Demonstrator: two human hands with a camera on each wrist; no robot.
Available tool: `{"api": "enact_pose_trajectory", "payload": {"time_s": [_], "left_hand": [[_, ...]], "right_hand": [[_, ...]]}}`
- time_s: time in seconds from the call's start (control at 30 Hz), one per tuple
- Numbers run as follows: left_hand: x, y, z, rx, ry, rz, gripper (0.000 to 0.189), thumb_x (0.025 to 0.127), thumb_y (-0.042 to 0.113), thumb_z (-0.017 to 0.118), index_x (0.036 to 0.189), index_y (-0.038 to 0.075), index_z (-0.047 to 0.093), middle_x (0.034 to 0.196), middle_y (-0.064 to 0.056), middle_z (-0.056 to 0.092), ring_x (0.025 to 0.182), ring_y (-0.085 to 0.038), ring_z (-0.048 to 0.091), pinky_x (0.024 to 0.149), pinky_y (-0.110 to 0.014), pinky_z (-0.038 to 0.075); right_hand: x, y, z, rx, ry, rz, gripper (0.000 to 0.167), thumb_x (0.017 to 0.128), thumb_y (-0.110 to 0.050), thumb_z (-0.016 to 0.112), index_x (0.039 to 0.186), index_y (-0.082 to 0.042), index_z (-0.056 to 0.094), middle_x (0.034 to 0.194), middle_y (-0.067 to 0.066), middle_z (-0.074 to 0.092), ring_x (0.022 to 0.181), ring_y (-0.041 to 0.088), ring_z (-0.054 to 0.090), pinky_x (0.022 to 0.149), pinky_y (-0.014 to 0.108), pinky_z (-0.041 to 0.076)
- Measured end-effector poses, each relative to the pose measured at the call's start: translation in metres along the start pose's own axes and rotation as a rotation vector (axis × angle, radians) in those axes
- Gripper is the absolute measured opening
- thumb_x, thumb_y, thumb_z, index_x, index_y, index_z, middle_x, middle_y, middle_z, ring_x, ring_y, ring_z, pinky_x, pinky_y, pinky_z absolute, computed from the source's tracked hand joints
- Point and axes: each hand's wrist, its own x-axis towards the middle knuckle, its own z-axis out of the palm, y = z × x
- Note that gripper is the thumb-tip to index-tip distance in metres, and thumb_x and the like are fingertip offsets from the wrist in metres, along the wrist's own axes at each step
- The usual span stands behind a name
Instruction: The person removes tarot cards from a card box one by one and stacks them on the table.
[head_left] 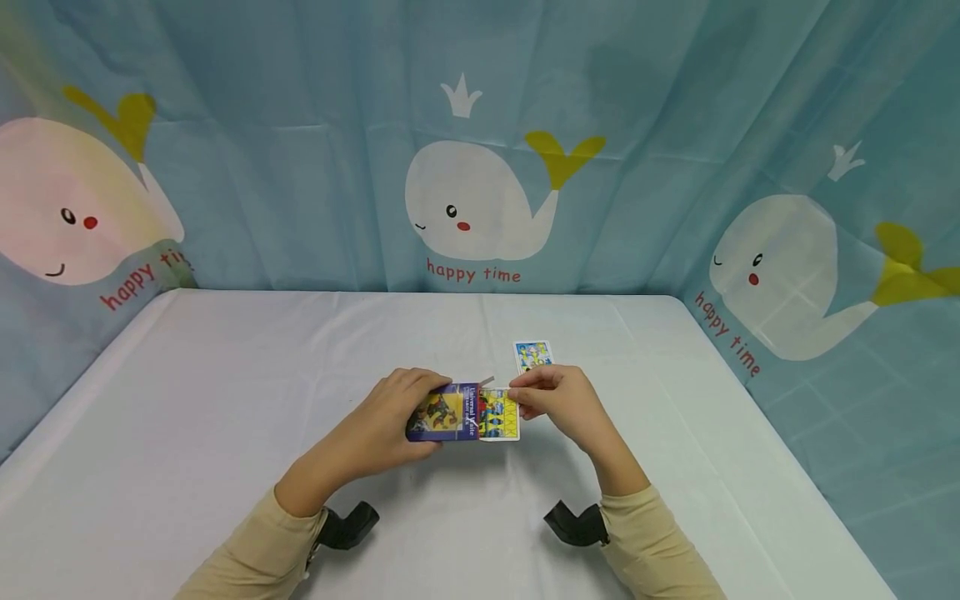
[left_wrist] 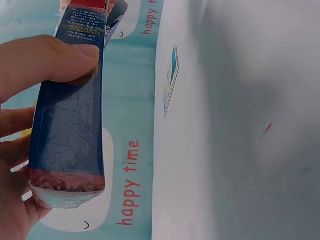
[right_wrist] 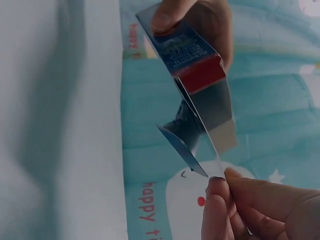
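A blue card box [head_left: 444,412] with a picture on its face lies sideways in my left hand [head_left: 393,412]. The left thumb presses one narrow side of the box [left_wrist: 70,125], while the other fingers wrap behind it. From the open end, its flaps [right_wrist: 182,147] folded out, sticks a card [head_left: 498,415] with a yellow and blue pattern. My right hand [head_left: 558,404] pinches that card at its outer edge between thumb and fingers. Just beyond the right hand a second card [head_left: 532,353] lies on the table, partly covered by the hand in the head view.
A white cloth covers the table [head_left: 225,358]. Blue curtains [head_left: 315,167] printed with whales hang behind it and along both sides. Dark wrist mounts [head_left: 577,525] stick out from the beige sleeves [head_left: 660,546]. A small red mark [left_wrist: 269,128] shows on the cloth.
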Motion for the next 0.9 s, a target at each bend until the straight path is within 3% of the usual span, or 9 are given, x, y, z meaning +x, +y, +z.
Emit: {"api": "enact_pose_trajectory", "payload": {"time_s": [0.3, 0.53, 0.9], "left_hand": [[0.000, 0.000, -0.002, 0.010, 0.004, -0.011, 0.072, 0.076, 0.023, 0.084, 0.138, 0.006, 0.053, 0.135, -0.011, 0.057, 0.124, -0.030, 0.051, 0.104, -0.053, 0.042], [0.000, 0.000, -0.003, 0.012, 0.009, -0.010, 0.071, 0.076, 0.023, 0.084, 0.138, 0.006, 0.054, 0.134, -0.010, 0.057, 0.123, -0.029, 0.052, 0.102, -0.052, 0.043], [0.000, -0.001, -0.003, 0.027, 0.011, -0.019, 0.072, 0.076, 0.024, 0.085, 0.138, 0.007, 0.054, 0.135, -0.010, 0.057, 0.124, -0.029, 0.051, 0.104, -0.052, 0.043]], "right_hand": [[0.001, 0.002, -0.015, -0.038, -0.015, 0.007, 0.020, 0.087, -0.018, 0.075, 0.098, -0.001, 0.075, 0.084, 0.007, 0.074, 0.067, 0.015, 0.066, 0.078, 0.042, 0.059], [0.001, 0.004, -0.025, -0.090, -0.058, 0.012, 0.023, 0.090, -0.017, 0.072, 0.106, 0.000, 0.074, 0.094, 0.014, 0.075, 0.071, 0.015, 0.068, 0.079, 0.040, 0.060], [0.001, 0.005, -0.040, -0.112, -0.066, 0.003, 0.023, 0.090, -0.017, 0.073, 0.103, 0.001, 0.075, 0.092, 0.009, 0.075, 0.071, 0.015, 0.068, 0.077, 0.039, 0.060]]}}
